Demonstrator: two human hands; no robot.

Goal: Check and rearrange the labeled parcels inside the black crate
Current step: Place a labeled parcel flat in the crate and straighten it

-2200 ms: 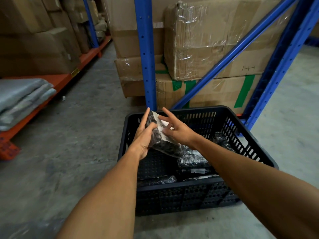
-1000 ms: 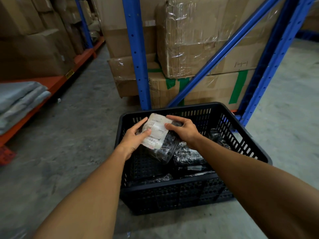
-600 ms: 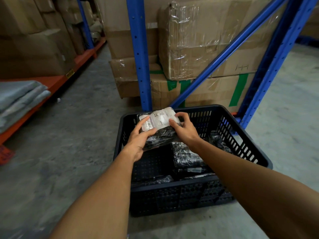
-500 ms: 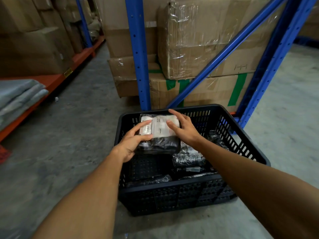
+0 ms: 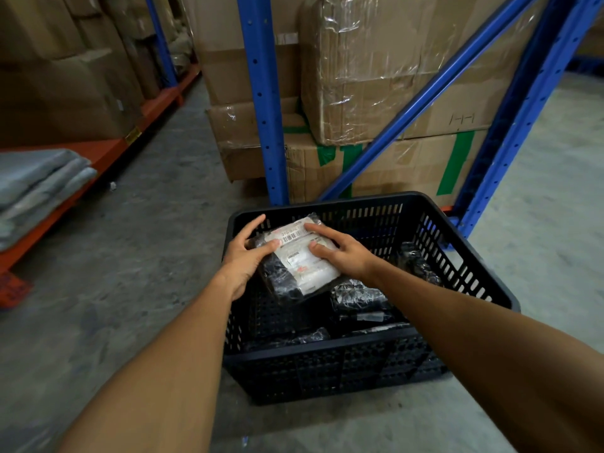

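A black slotted plastic crate (image 5: 359, 361) stands on the concrete floor in front of me. Above its left half I hold a black plastic-wrapped parcel (image 5: 294, 273) with a white barcode label facing up. My left hand (image 5: 243, 256) grips its left edge, thumb on the label. My right hand (image 5: 340, 253) grips the right edge, fingers on the label. Several other black wrapped parcels (image 5: 359, 295) lie in the crate's right half, and one (image 5: 294, 338) rests against the near wall.
Blue rack uprights (image 5: 261, 93) and a diagonal brace stand just behind the crate, with wrapped cardboard boxes (image 5: 376, 76) stacked behind them. An orange low shelf (image 5: 98, 152) with grey folded bags (image 5: 36, 181) runs along the left. Bare concrete aisle lies between.
The parcel has been turned in both hands from edge-on to label-up. In the last half second it rotated so the label runs diagonally toward me.
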